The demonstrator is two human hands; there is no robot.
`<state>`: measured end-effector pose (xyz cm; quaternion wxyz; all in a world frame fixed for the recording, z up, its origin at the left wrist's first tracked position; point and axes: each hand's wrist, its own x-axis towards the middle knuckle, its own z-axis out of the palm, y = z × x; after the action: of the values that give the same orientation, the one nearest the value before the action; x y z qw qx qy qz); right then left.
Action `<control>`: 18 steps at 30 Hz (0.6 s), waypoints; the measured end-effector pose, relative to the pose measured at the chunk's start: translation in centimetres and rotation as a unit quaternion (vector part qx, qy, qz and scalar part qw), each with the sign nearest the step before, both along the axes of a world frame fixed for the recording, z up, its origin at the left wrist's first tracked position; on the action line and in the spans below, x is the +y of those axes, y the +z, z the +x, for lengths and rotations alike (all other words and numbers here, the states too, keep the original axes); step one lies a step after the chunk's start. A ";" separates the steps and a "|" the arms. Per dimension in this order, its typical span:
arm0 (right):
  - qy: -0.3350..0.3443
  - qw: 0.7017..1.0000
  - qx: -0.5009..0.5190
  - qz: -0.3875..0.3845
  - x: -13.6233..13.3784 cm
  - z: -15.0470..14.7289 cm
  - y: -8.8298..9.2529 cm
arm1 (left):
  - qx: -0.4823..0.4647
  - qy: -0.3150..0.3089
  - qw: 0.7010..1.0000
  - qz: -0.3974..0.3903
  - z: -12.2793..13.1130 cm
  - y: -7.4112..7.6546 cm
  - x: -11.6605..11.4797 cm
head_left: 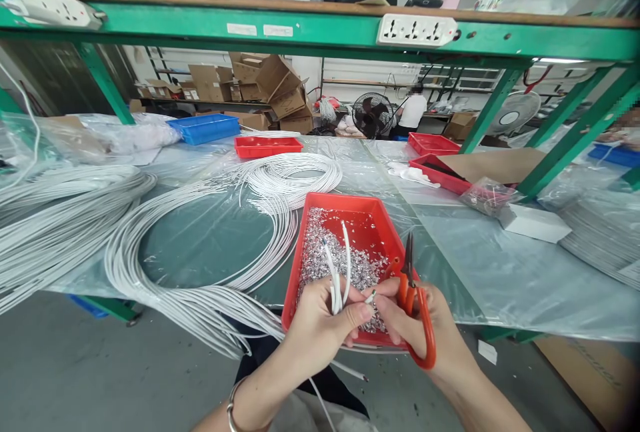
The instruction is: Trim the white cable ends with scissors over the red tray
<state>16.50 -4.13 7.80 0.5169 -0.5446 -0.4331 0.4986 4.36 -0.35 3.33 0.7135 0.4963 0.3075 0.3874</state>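
My left hand point(320, 325) is closed around several white wire ends point(336, 271) that stick up above its fingers. My right hand point(425, 332) holds orange-handled scissors point(416, 305), blades pointing up, and its fingertips pinch a small wire end against my left thumb. Both hands hover over the near edge of a red tray point(385, 215) filled with small silvery wire scraps point(325, 245). The wires trail down from my left hand toward my lap.
Big loops of white wire point(200, 232) lie on the plastic-covered table point(475, 252) to the left. More red trays point(267, 146), a blue tray point(205, 128) and a white box point(534, 222) sit further back. A green shelf frame point(320, 35) spans overhead; a person sits far behind.
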 end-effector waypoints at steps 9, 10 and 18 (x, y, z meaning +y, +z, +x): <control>0.046 0.998 0.025 0.019 0.5 1.5 -1.3 | 0.038 0.035 0.996 0.076 0.1 -0.4 0.1; 0.051 0.998 0.023 0.023 0.6 1.7 -1.4 | 0.044 0.037 0.995 0.087 0.1 -0.4 0.1; 0.222 0.974 -0.005 0.045 1.4 4.0 -1.0 | 0.054 -0.021 0.993 0.102 -0.4 0.0 0.2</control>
<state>20.46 -2.71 6.76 0.4155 -0.4134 -0.5675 0.5783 3.99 -0.20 3.34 0.6490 0.5934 0.2942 0.3743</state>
